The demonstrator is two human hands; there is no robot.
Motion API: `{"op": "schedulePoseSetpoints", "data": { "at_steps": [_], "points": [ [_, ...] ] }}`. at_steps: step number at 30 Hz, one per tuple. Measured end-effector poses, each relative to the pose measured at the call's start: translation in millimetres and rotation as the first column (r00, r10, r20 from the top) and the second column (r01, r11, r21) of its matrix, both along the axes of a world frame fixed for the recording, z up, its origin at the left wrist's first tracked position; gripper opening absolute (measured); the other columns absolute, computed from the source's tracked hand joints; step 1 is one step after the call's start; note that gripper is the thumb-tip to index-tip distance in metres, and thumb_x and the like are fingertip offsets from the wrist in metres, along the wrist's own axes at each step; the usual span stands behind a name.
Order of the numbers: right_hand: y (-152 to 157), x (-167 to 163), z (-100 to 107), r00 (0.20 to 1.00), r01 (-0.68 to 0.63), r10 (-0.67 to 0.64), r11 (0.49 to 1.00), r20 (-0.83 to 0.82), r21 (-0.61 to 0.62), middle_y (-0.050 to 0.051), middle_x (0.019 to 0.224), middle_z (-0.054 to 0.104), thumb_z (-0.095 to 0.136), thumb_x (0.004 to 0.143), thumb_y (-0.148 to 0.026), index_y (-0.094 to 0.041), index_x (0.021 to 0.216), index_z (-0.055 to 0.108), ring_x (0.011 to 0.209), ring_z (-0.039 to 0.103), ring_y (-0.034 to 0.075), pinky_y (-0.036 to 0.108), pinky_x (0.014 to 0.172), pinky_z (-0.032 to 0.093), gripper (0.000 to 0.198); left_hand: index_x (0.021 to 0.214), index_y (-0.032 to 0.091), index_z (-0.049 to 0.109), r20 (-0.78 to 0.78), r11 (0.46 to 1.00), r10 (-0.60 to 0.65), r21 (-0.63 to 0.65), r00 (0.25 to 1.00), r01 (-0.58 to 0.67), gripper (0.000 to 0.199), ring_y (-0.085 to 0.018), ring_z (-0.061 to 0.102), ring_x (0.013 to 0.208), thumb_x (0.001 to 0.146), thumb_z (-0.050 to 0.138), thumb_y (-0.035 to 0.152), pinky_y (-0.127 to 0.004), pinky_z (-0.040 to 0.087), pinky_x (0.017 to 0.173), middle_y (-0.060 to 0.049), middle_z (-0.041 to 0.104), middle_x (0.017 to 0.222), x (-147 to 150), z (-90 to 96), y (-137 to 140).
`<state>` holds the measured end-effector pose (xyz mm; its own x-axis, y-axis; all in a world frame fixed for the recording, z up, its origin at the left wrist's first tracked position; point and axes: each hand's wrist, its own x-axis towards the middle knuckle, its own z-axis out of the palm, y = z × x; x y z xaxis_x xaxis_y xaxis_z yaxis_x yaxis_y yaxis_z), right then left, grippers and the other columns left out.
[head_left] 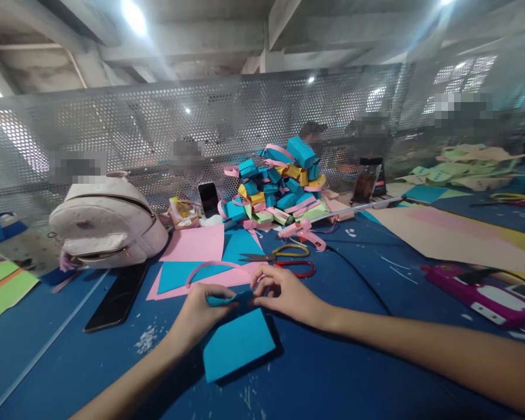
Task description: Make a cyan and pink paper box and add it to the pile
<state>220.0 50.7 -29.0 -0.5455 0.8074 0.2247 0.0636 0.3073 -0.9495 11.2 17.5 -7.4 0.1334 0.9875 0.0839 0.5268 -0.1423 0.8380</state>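
A bright blue folded paper piece [238,345] is in front of me, its flat face toward me and its upper flaps bent. Thumb and fingers of my left hand [207,308] pinch a flap at the upper left. At the top edge, the closed fingertips of my right hand [284,294] grip the same paper. A pink paper strip [214,263] arches just beyond my hands, over pink and blue sheets [175,277]. Scissors [284,256] with one yellow and one red handle lie past my right hand, near a pink glue gun [303,233].
A pile of blue, yellow and pink paper boxes [284,186] stands at the back. On the left are a white backpack [109,221], a black phone [118,297] and a bottle [21,245]. A magenta power strip [481,297] and large paper sheets [441,233] lie right.
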Motion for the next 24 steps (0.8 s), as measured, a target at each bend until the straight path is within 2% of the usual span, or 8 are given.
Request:
{"op": "schedulePoseSetpoints", "data": {
  "at_steps": [6, 9, 12, 15, 17, 18, 20, 24],
  "points": [
    [9.4, 12.0, 19.4, 0.998, 0.0, -0.006, 0.994, 0.058, 0.108, 0.004, 0.086, 0.071, 0.059, 0.087, -0.028, -0.021, 0.094, 0.056, 0.086, 0.067, 0.019, 0.029, 0.07, 0.048, 0.011, 0.072, 0.016, 0.077, 0.072, 0.996, 0.086, -0.028, 0.994, -0.085, 0.019, -0.017, 0.06, 0.06, 0.067, 0.076, 0.034, -0.023, 0.044, 0.052, -0.005, 0.071, 0.067, -7.4, 5.4, -0.8],
    [28.0, 44.0, 31.4, 0.96, 0.112, -0.181, 0.946, 0.211, 0.304, 0.005, 0.091, 0.069, 0.051, 0.092, -0.036, -0.021, 0.089, 0.059, 0.086, 0.065, 0.02, 0.031, 0.074, 0.048, 0.017, 0.084, 0.015, 0.077, 0.126, 0.983, 0.179, -0.055, 0.976, -0.174, 0.033, -0.013, 0.051, 0.046, 0.07, 0.073, 0.046, -0.021, 0.035, 0.04, -0.003, 0.067, 0.06, -17.7, 7.7, 0.9],
    [49.9, 93.3, 33.6, 0.723, 0.144, -0.459, 0.831, 0.516, 0.537, 0.005, 0.084, 0.067, 0.048, 0.092, -0.044, -0.022, 0.079, 0.061, 0.077, 0.062, 0.023, 0.032, 0.066, 0.044, 0.028, 0.093, 0.014, 0.075, 0.184, 0.971, 0.239, -0.071, 0.954, -0.229, 0.046, -0.012, 0.05, 0.046, 0.069, 0.073, 0.054, -0.02, 0.034, 0.038, -0.003, 0.067, 0.064, -26.2, 8.2, 3.9],
    [71.7, 139.4, 22.9, 0.46, 0.215, -0.609, 0.783, 0.646, 0.584, 0.01, 0.082, 0.066, 0.052, 0.085, -0.054, -0.021, 0.071, 0.059, 0.077, 0.061, 0.028, 0.033, 0.058, 0.041, 0.037, 0.094, 0.013, 0.075, 0.219, 0.964, 0.266, -0.077, 0.939, -0.255, 0.051, -0.011, 0.05, 0.047, 0.066, 0.075, 0.055, -0.019, 0.033, 0.038, -0.004, 0.067, 0.065, -29.2, 7.6, 6.3],
    [86.5, 157.6, 11.5, 0.469, 0.33, -0.616, 0.787, 0.633, 0.522, 0.011, 0.093, 0.068, 0.053, 0.081, -0.059, -0.021, 0.085, 0.061, 0.079, 0.062, 0.029, 0.034, 0.06, 0.043, 0.039, 0.095, 0.013, 0.075, 0.228, 0.962, 0.274, -0.079, 0.934, -0.263, 0.052, -0.011, 0.05, 0.047, 0.066, 0.076, 0.055, -0.019, 0.032, 0.038, -0.005, 0.067, 0.067, -29.0, 7.1, 6.9],
    [93.8, 162.0, 5.6, 0.535, 0.366, -0.602, 0.798, 0.593, 0.48, 0.013, 0.098, 0.068, 0.058, 0.077, -0.059, -0.02, 0.093, 0.062, 0.083, 0.062, 0.03, 0.036, 0.064, 0.045, 0.043, 0.097, 0.013, 0.075, 0.231, 0.961, 0.275, -0.08, 0.933, -0.264, 0.053, -0.012, 0.051, 0.048, 0.066, 0.076, 0.055, -0.019, 0.032, 0.037, -0.005, 0.068, 0.068, -28.7, 6.9, 6.9],
    [107.4, 162.8, -4.4, 0.668, 0.341, -0.503, 0.862, 0.548, 0.375, 0.014, 0.101, 0.069, 0.061, 0.074, -0.057, -0.018, 0.103, 0.064, 0.089, 0.063, 0.03, 0.036, 0.071, 0.047, 0.048, 0.098, 0.013, 0.075, 0.236, 0.962, 0.273, -0.076, 0.933, -0.262, 0.053, -0.014, 0.055, 0.051, 0.065, 0.076, 0.055, -0.02, 0.035, 0.039, -0.007, 0.071, 0.073, -28.4, 7.2, 6.1],
    [122.8, 148.9, -12.8, 0.764, 0.256, -0.363, 0.93, 0.533, 0.265, 0.01, 0.088, 0.073, 0.059, 0.075, -0.057, -0.017, 0.092, 0.072, 0.084, 0.065, 0.028, 0.035, 0.075, 0.049, 0.046, 0.093, 0.014, 0.077, 0.234, 0.969, 0.248, -0.038, 0.94, -0.246, 0.046, -0.019, 0.064, 0.064, 0.064, 0.077, 0.051, -0.024, 0.045, 0.05, -0.009, 0.074, 0.081, -29.2, 12.1, 2.5]
  ]
}}
